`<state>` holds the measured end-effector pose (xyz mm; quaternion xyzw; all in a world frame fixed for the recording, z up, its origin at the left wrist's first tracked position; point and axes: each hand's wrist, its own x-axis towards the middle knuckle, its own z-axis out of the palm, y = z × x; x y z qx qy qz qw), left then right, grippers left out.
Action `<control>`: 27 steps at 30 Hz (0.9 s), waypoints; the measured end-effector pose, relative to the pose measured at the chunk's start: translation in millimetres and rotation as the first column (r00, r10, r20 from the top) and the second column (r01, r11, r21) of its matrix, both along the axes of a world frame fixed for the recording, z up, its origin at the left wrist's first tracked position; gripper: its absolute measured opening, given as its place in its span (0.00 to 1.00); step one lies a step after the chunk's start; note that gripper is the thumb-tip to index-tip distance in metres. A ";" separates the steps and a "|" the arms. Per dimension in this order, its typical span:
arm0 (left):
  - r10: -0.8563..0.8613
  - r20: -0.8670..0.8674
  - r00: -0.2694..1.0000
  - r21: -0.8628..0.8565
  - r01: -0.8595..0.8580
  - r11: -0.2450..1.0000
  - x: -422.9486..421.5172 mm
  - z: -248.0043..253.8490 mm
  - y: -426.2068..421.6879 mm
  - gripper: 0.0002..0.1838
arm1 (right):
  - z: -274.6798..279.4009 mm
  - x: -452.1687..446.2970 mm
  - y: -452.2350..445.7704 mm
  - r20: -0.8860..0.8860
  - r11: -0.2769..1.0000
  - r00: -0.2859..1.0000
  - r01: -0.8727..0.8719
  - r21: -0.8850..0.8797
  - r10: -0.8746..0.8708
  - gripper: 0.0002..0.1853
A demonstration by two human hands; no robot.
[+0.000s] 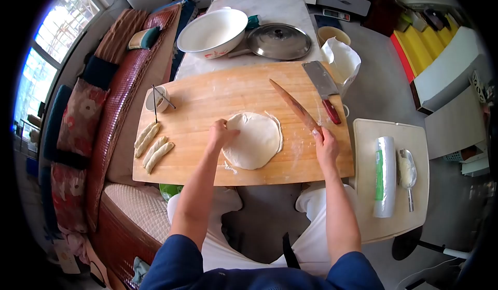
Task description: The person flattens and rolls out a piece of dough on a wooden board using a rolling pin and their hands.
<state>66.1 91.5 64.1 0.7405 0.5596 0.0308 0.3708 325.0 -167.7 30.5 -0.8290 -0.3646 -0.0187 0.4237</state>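
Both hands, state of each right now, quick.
Left hand: touching the left edge of the dough sheet; cannot tell whether it pinches it.
Right hand: closed around the near end of the rolling pin.

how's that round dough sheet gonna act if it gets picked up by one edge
The dough sheet is probably floppy: it lies broad and flat, so raised by the edge at the left hand it would likely sag. It might slide a little, given the white powder on the board, but seems unlikely to roll.

no readable text, green roll label (379,176) illegible
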 end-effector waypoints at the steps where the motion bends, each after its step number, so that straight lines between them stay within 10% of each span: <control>1: -0.029 -0.010 1.000 -0.129 0.027 0.991 3.8 8.8 1.6 0.34 | 0.7 0.2 0.3 0.000 1.000 1.000 -0.001 0.009 0.001 0.15; 4: -0.257 0.051 0.965 0.467 0.204 0.861 12.3 -19.2 -0.2 0.27 | 1.8 0.9 -0.4 -0.017 1.000 1.000 0.005 0.023 -0.005 0.15; 8: -0.307 0.271 0.912 0.187 0.262 0.947 53.6 33.2 -21.6 0.20 | 6.2 4.4 -0.8 -0.057 1.000 0.998 0.015 -0.001 -0.015 0.15; 17: -0.572 0.249 0.782 0.326 0.488 0.810 116.6 129.2 -47.0 0.20 | 3.0 22.3 -4.9 -0.071 0.986 0.995 0.074 0.152 -0.064 0.14; 21: -0.271 0.484 0.832 0.123 0.242 0.963 130.7 116.7 -44.5 0.18 | 8.7 25.6 -10.3 -0.131 0.987 0.989 0.085 0.138 -0.067 0.15; 27: 0.285 0.584 0.760 -0.305 -0.120 0.945 107.5 -39.9 18.8 0.26 | 10.3 26.6 -12.3 -0.097 0.986 0.989 0.121 0.112 -0.110 0.17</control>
